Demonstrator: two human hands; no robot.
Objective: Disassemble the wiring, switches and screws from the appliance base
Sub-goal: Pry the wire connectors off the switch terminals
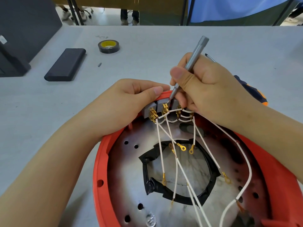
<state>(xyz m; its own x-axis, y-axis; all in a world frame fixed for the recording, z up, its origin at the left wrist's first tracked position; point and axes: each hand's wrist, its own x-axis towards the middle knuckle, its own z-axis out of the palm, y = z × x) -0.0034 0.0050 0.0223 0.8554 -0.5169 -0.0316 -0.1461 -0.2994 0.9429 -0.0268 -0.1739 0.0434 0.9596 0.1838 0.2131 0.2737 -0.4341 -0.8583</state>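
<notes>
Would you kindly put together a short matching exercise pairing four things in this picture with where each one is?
Things:
1. roll of tape
2. grey screwdriver
3. black case
4. loose screw bit

Places:
A. held in the right hand, tip at the switches
B. on the table, between the case and the hands
C. far side of the table, lying flat, yellow core showing
D. left of the tape, nearer the table's left edge

Pairs: 1-C, 2-A, 3-D, 4-B

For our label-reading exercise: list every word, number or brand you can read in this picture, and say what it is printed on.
No text can be read.
Roll of tape: dark marks on its yellow core, too blurred to read.
White sticker on the dark box at the left edge: too small to read.
</notes>
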